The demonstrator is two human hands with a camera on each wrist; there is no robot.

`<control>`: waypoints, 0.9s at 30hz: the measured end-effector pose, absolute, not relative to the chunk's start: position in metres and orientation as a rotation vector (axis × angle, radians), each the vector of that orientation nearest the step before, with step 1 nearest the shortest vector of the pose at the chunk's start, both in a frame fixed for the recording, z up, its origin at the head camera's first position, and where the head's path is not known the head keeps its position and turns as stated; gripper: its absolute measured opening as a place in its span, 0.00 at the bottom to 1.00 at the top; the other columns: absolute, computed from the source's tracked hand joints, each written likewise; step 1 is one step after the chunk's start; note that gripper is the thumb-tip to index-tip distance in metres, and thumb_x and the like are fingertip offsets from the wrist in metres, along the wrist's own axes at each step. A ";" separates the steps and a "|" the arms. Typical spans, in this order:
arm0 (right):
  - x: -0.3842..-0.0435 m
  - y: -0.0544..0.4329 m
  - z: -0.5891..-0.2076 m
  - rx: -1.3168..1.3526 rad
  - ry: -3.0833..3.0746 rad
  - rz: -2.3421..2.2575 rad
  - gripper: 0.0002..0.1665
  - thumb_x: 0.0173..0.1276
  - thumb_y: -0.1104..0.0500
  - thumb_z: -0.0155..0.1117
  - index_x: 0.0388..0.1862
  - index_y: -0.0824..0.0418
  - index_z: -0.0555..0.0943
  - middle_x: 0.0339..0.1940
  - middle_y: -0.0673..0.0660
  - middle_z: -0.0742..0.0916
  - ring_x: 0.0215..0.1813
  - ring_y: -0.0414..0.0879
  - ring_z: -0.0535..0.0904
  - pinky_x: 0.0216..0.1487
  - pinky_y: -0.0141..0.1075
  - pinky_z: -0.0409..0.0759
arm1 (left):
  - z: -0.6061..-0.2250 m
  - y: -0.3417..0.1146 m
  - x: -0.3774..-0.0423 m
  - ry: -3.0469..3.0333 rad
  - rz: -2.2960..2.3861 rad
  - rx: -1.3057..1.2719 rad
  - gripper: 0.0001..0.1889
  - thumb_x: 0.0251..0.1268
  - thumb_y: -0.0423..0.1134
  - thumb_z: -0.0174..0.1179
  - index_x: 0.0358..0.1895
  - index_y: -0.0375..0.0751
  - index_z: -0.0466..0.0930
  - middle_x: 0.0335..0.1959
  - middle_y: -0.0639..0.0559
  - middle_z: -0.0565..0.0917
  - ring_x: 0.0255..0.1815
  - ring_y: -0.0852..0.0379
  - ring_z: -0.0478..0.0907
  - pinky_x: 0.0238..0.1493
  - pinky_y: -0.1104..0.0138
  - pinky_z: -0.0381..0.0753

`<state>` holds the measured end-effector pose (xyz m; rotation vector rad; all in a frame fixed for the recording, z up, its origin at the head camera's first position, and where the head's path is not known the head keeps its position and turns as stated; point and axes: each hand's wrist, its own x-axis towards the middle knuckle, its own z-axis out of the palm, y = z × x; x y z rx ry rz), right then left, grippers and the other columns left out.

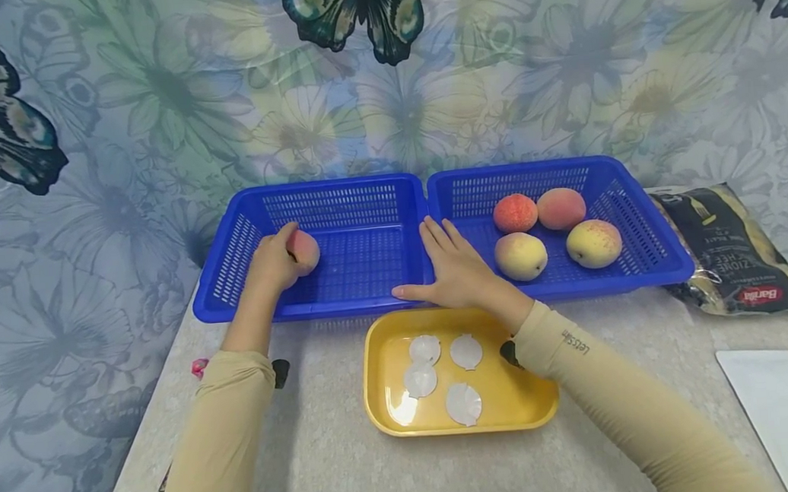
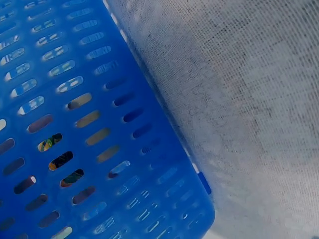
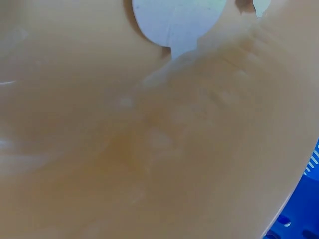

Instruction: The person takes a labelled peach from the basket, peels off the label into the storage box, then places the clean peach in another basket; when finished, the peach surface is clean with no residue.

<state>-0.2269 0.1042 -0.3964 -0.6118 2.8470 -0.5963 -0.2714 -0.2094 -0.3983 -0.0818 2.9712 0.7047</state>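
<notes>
Inside the left blue basket, my left hand grips a peach at its left side. My right hand lies with straight, spread fingers over the adjoining rims of the two baskets, the thumb pointing left. Several peaches, among them a red one and a yellowish one, sit in the right blue basket. The left wrist view shows slotted basket wall; neither hand appears in the wrist views.
In front of the baskets stands a yellow tray with several white round pieces, one a tabbed disc. At right are a pasta bag and a white sheet. A patterned cloth hangs behind. Small pink item at left.
</notes>
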 end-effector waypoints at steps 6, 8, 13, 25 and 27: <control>-0.227 0.103 -0.394 -0.602 2.846 -0.583 0.73 0.54 0.15 0.50 0.82 0.55 0.36 0.84 0.51 0.40 0.84 0.56 0.30 0.81 0.57 0.41 | -0.400 -0.209 -0.271 2.974 0.765 -0.081 0.44 0.61 0.38 0.67 0.79 0.48 0.53 0.71 0.25 0.58 0.70 0.27 0.63 0.65 0.36 0.68; -0.227 0.103 -0.394 -0.591 2.849 -0.581 0.74 0.53 0.13 0.50 0.82 0.54 0.36 0.84 0.50 0.40 0.84 0.55 0.30 0.80 0.60 0.42 | -0.401 -0.209 -0.270 2.982 0.774 -0.073 0.44 0.60 0.39 0.68 0.78 0.48 0.55 0.70 0.26 0.59 0.68 0.27 0.65 0.64 0.36 0.70; -0.227 0.102 -0.395 -0.586 2.860 -0.572 0.74 0.52 0.13 0.50 0.83 0.54 0.37 0.84 0.50 0.41 0.84 0.55 0.31 0.79 0.62 0.42 | -0.400 -0.209 -0.268 3.017 0.777 -0.061 0.45 0.57 0.43 0.69 0.78 0.51 0.56 0.68 0.27 0.63 0.63 0.27 0.69 0.60 0.36 0.72; -0.226 0.102 -0.394 -0.612 2.855 -0.581 0.73 0.55 0.16 0.51 0.82 0.58 0.37 0.84 0.53 0.41 0.84 0.58 0.32 0.82 0.56 0.41 | -0.387 -0.203 -0.251 3.144 0.868 0.013 0.49 0.51 0.50 0.71 0.76 0.43 0.55 0.62 0.33 0.73 0.58 0.36 0.73 0.55 0.40 0.75; -0.226 0.103 -0.394 -0.608 2.855 -0.585 0.73 0.56 0.16 0.51 0.82 0.58 0.38 0.84 0.53 0.42 0.84 0.57 0.32 0.82 0.56 0.41 | -0.382 -0.198 -0.246 3.165 0.863 0.050 0.48 0.50 0.51 0.71 0.74 0.42 0.59 0.61 0.35 0.75 0.55 0.38 0.75 0.52 0.42 0.76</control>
